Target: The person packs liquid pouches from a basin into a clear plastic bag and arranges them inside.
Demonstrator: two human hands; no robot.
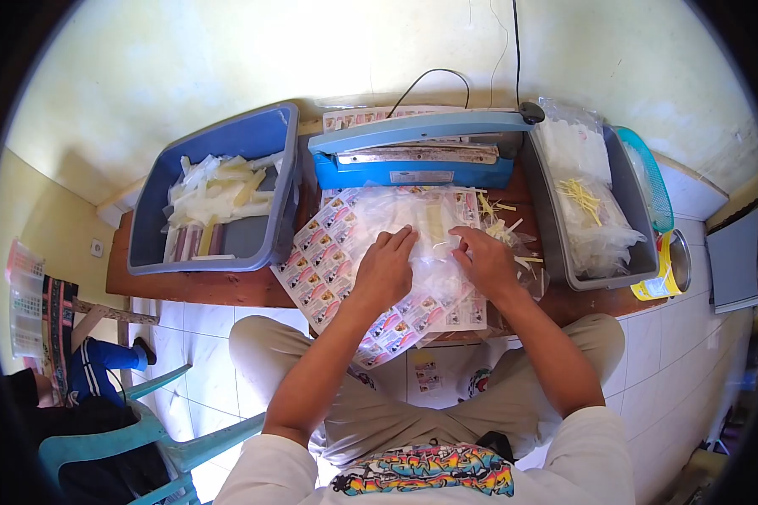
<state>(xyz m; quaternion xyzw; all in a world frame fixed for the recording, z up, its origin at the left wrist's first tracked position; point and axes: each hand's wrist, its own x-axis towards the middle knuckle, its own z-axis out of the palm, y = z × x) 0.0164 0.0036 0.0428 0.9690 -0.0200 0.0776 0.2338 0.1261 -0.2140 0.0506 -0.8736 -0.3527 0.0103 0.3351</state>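
Both hands rest on a pile of clear plastic bags (446,273) over printed label sheets (324,252). My left hand (387,268) lies on the plastic with its fingers stretched forward. To its right, my right hand (485,263) has bent fingers at the plastic's edge; whether it pinches anything is too small to tell. Between the hands a pale yellowish strip (435,223) shows through the plastic. Just beyond stands a blue heat sealer (413,172), its long arm (425,128) raised at an angle.
A blue-grey tub (282,210) with filled packets stands left. At right, a grey tub (556,244) holds plastic bags and yellow strips. Cut scraps (501,227) lie beside it. A yellow can (653,282) and green basket (655,189) are farther right; a green chair (109,438) is lower left.
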